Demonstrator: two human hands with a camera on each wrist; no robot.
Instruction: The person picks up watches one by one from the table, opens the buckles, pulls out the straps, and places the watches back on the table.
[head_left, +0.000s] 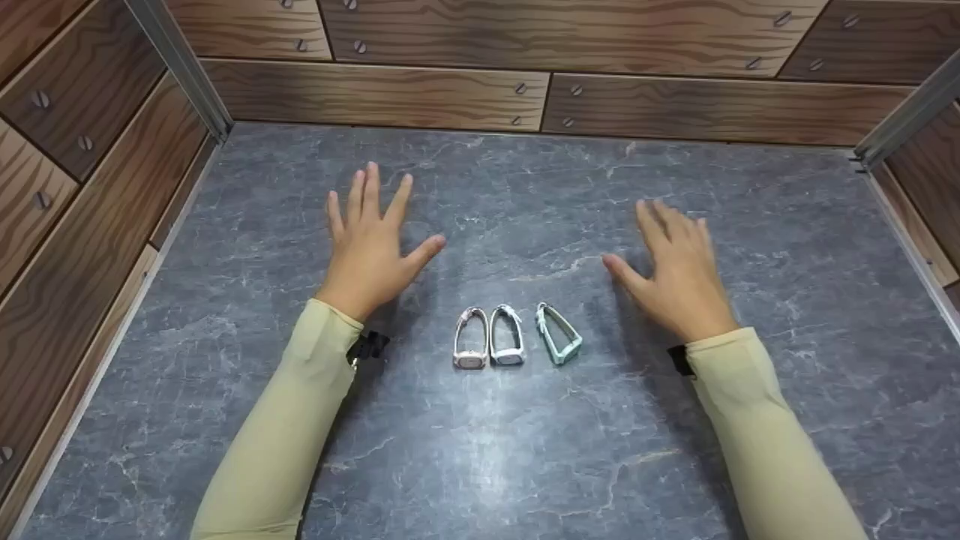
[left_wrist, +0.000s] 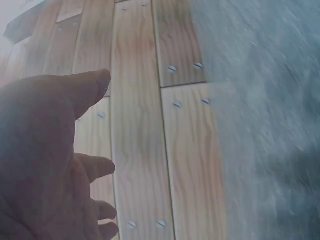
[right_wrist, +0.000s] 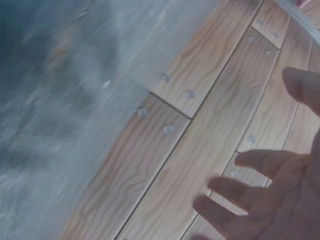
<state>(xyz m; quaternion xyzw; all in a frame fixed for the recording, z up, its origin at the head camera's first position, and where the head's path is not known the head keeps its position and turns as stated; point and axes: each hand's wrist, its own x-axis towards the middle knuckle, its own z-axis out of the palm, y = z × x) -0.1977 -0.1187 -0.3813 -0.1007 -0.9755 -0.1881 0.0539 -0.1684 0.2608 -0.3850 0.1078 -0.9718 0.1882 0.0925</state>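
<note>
Your left hand [head_left: 367,259], right hand [head_left: 681,277] stood apart, empty, over bench [head_left: 420,465]; three watches [head_left: 508,359] lay untouched. Likely pre-grasp step; next move seemingly needed gentle pinch.

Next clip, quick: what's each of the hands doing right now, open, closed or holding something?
Left hand: open and spread, holding nothing.
Right hand: open, holding nothing.
</note>
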